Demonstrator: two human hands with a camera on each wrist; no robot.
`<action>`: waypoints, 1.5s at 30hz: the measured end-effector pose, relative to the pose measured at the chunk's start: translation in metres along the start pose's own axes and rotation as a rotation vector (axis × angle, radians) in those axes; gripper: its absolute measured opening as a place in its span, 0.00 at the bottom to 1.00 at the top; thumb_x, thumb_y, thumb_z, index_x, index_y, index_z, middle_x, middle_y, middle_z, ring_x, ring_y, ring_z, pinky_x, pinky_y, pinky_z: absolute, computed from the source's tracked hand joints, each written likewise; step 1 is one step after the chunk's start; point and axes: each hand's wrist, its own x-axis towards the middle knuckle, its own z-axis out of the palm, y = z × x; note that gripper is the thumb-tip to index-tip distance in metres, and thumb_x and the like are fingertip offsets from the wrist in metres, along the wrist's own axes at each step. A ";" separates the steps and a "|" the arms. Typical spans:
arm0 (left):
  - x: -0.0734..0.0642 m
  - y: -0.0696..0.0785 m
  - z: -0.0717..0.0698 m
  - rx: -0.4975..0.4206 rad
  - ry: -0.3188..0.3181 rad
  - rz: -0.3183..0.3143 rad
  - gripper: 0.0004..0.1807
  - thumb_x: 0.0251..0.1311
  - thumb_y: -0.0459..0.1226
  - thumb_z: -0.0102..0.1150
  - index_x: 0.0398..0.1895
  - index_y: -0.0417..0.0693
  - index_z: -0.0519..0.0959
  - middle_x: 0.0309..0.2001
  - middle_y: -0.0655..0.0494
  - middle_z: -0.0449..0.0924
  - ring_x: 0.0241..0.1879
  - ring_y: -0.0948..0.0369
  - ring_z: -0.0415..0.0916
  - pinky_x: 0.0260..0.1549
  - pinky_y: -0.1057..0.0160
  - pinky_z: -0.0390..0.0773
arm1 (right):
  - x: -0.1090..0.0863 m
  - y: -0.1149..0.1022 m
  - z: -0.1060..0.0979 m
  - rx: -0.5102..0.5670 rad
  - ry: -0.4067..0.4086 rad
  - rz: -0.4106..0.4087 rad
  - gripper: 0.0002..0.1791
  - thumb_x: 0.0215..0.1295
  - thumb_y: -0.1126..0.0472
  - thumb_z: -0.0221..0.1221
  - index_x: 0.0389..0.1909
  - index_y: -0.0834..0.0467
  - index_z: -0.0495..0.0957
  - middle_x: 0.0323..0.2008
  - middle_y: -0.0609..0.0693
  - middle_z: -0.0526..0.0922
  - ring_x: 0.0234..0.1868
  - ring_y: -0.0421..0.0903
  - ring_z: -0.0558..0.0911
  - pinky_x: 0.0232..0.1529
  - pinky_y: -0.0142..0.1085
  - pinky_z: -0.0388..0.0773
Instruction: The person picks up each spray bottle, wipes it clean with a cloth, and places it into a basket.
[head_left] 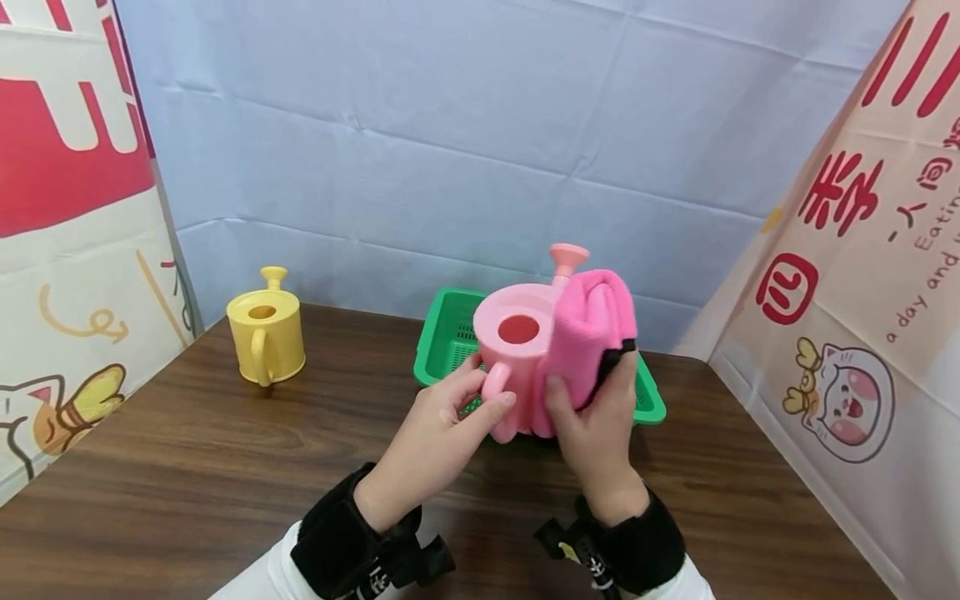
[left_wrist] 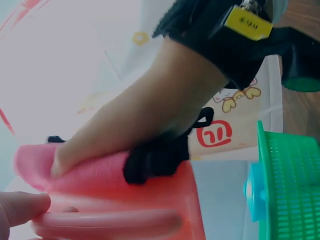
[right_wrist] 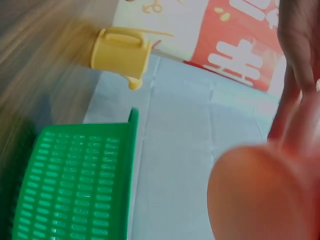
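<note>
My left hand (head_left: 435, 433) grips the handle of a pink watering can (head_left: 517, 367), its thumb on the handle's lower part. The can is raised in front of the green basket (head_left: 431, 346), its round opening facing me and its spout up at the back right. My right hand (head_left: 603, 433) holds a folded pink cloth (head_left: 588, 333) with black trim against the can's right side. In the left wrist view the cloth (left_wrist: 95, 167) lies along the can's wall, with a small black loop beside it. The right wrist view has the can's rounded side blurred up close.
A yellow watering can (head_left: 270, 342) stands at the back left of the brown wooden table (head_left: 225, 467). At the basket's side in the left wrist view is a light blue round piece (left_wrist: 255, 191). A pale blue backdrop (head_left: 375, 167) and printed side sheets enclose the table.
</note>
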 end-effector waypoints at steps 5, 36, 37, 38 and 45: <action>0.001 0.002 0.002 0.012 -0.012 -0.011 0.11 0.65 0.43 0.54 0.32 0.45 0.78 0.46 0.59 0.80 0.69 0.62 0.47 0.55 0.55 0.69 | 0.003 0.011 -0.010 0.231 -0.023 0.146 0.29 0.59 0.64 0.47 0.64 0.63 0.56 0.52 0.56 0.70 0.50 0.51 0.72 0.52 0.35 0.71; 0.001 -0.001 -0.005 -0.027 0.038 -0.014 0.14 0.65 0.43 0.53 0.28 0.43 0.78 0.59 0.60 0.71 0.68 0.65 0.49 0.58 0.57 0.66 | -0.012 -0.015 0.018 -0.361 -0.002 -0.248 0.40 0.65 0.45 0.52 0.69 0.62 0.50 0.66 0.61 0.56 0.63 0.61 0.59 0.59 0.56 0.54; 0.001 -0.001 -0.005 -0.024 0.038 -0.012 0.14 0.65 0.43 0.54 0.27 0.43 0.78 0.59 0.59 0.71 0.69 0.65 0.48 0.60 0.56 0.64 | -0.012 -0.015 0.018 -0.355 0.004 -0.245 0.40 0.65 0.45 0.53 0.69 0.62 0.50 0.66 0.61 0.56 0.63 0.61 0.60 0.59 0.56 0.55; 0.001 -0.002 -0.005 -0.022 0.038 -0.010 0.14 0.65 0.44 0.54 0.27 0.43 0.79 0.59 0.59 0.71 0.69 0.63 0.47 0.60 0.55 0.63 | -0.011 -0.015 0.018 -0.345 0.012 -0.239 0.40 0.65 0.45 0.53 0.69 0.62 0.51 0.66 0.61 0.57 0.62 0.61 0.61 0.58 0.55 0.56; 0.000 -0.001 -0.001 -0.005 0.026 0.000 0.11 0.64 0.44 0.55 0.33 0.47 0.80 0.53 0.59 0.76 0.68 0.67 0.48 0.60 0.55 0.63 | -0.006 -0.015 0.010 -0.216 0.034 -0.145 0.42 0.61 0.43 0.57 0.64 0.67 0.55 0.62 0.62 0.63 0.60 0.59 0.64 0.58 0.50 0.61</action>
